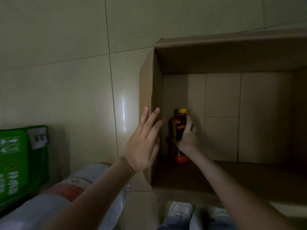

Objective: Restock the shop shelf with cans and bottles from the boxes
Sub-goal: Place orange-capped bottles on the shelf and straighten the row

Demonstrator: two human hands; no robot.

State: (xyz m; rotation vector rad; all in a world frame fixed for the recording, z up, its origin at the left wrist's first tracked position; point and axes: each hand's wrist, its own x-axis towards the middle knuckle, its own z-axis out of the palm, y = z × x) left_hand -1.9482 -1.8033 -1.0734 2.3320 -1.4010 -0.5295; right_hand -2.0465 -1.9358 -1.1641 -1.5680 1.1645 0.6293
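A large open cardboard box (pixel 224 60) stands on the tiled floor in front of me. Inside, in its near left corner, is a bottle (pixel 180 127) of dark orange drink with a yellow cap. My right hand (pixel 186 136) reaches down into the box and grips this bottle around its middle. My left hand (pixel 143 143) has straight fingers and rests against the box's left wall at the rim. The rest of the box floor shows only bare cardboard flaps.
A green carton (pixel 15 156) with white print stands at the left. A plastic-wrapped pack (pixel 69 196) with a red label lies at the lower left beside the box. My shoes (pixel 180 211) show below the box's near edge. The floor is pale tile.
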